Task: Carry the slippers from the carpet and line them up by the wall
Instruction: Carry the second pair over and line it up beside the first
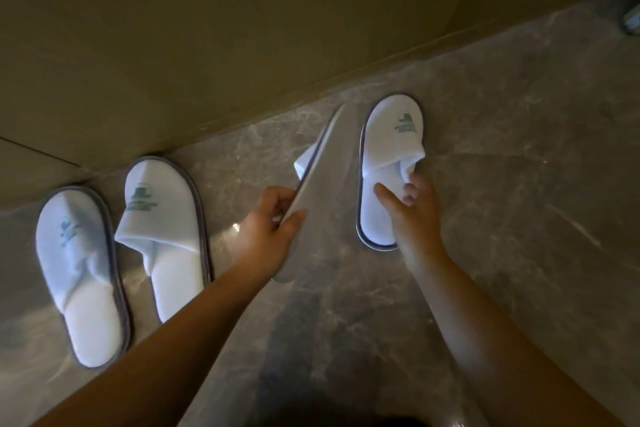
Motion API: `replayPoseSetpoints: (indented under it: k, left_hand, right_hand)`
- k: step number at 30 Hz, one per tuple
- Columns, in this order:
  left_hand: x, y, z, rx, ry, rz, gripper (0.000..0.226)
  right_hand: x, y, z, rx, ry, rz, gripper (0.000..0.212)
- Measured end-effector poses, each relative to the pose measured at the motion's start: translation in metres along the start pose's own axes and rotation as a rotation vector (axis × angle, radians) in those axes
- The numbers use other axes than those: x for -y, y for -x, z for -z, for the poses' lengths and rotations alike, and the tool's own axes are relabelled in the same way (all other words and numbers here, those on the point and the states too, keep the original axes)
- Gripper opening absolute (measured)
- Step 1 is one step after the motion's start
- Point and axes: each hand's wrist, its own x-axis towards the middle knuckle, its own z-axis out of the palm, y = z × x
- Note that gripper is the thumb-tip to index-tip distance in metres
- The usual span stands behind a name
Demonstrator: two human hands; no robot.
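Note:
Two white slippers with grey trim lie side by side on the marble floor at the left, toes toward the wall: the far-left slipper (81, 274) and its neighbour (166, 229). My left hand (266, 229) grips a third slipper (322, 184) by its edge, tilted on its side so the grey sole faces me. My right hand (412, 208) rests on a fourth slipper (388, 163), fingers curled at its strap opening. That slipper lies flat with its toe close to the wall.
The beige wall (207, 28) runs diagonally along the top, meeting the grey marble floor (519, 218). A small grey object (632, 19) sits at the far right edge by the wall.

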Motion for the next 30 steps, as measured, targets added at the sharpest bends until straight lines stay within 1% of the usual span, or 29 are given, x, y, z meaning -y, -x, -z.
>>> replayPoseSetpoints:
  k: [1,2,3,4,6,7,8,10,11,12,13,14,15,16,17,19,21,23,25,28,30]
  left_hand:
    - [-0.001,0.003,-0.003,0.029,-0.011,-0.037,0.015]
    - [-0.001,0.005,-0.006,0.064,-0.014,-0.072,0.018]
    - [0.0,0.007,-0.009,0.108,-0.007,-0.1,0.021]
    - [-0.001,0.008,-0.011,0.162,0.009,-0.115,0.024]
    - [-0.001,0.012,-0.015,0.27,0.043,-0.116,0.028]
    - [-0.001,0.014,-0.014,0.308,0.055,-0.109,0.03]
    - [0.0,0.015,-0.014,0.331,0.066,-0.102,0.034]
    - [0.003,0.018,-0.01,0.334,0.043,-0.125,0.039]
    - [0.005,0.02,-0.008,0.305,0.01,-0.146,0.04]
    - [0.008,0.021,-0.005,0.249,-0.018,-0.154,0.044]
    - [0.012,0.02,-0.002,0.173,-0.041,-0.135,0.052]
    - [0.015,0.019,0.001,0.097,-0.043,-0.078,0.062]
    - [0.017,0.018,0.005,0.043,-0.007,0.008,0.071]
    - [0.019,0.016,0.009,0.019,0.066,0.103,0.075]
    - [0.02,0.015,0.013,0.02,0.169,0.181,0.075]
    - [0.025,0.014,0.019,0.062,0.341,0.274,0.064]
    - [0.031,0.015,0.02,0.062,0.397,0.301,0.052]
    - [0.039,0.014,0.021,0.006,0.385,0.308,0.047]
    - [0.048,0.01,0.023,-0.019,0.353,0.303,0.046]
    - [0.062,0.005,0.026,0.033,0.303,0.268,0.054]
    - [0.073,0.004,0.027,0.067,0.163,0.24,0.063]
  right_hand:
    - [0.006,0.005,-0.008,0.08,-0.093,-0.062,0.05]
    - [0.01,0.009,-0.016,0.159,-0.172,-0.095,0.041]
    - [0.012,0.012,-0.023,0.221,-0.212,-0.104,0.033]
    - [0.014,0.013,-0.028,0.255,-0.22,-0.098,0.033]
    - [0.018,0.018,-0.033,0.23,-0.211,-0.082,0.048]
    - [0.019,0.02,-0.033,0.185,-0.2,-0.063,0.047]
    - [0.017,0.02,-0.03,0.15,-0.194,-0.034,0.035]
    - [0.011,0.019,-0.026,0.125,-0.166,0.007,0.002]
    - [0.009,0.019,-0.024,0.112,-0.135,0.014,0.015]
    - [0.008,0.02,-0.022,0.113,-0.104,0.028,0.021]
    - [0.009,0.02,-0.023,0.119,-0.111,0.043,0.019]
    - [0.009,0.019,-0.025,0.14,-0.112,0.053,0.01]
    - [0.01,0.02,-0.028,0.163,-0.114,0.053,0.009]
    - [0.01,0.019,-0.032,0.187,-0.11,0.062,0.019]
    - [0.011,0.02,-0.036,0.216,-0.113,0.087,0.022]
    - [0.01,0.02,-0.047,0.257,-0.1,0.125,0.017]
    - [0.006,0.02,-0.055,0.313,-0.088,0.119,0.016]
    - [0.0,0.023,-0.064,0.381,-0.069,0.096,0.018]
    - [-0.007,0.025,-0.07,0.427,-0.048,0.067,0.027]
    - [-0.012,0.019,-0.079,0.393,-0.013,0.041,0.036]
    - [-0.016,0.007,-0.083,0.322,0.067,0.058,0.044]
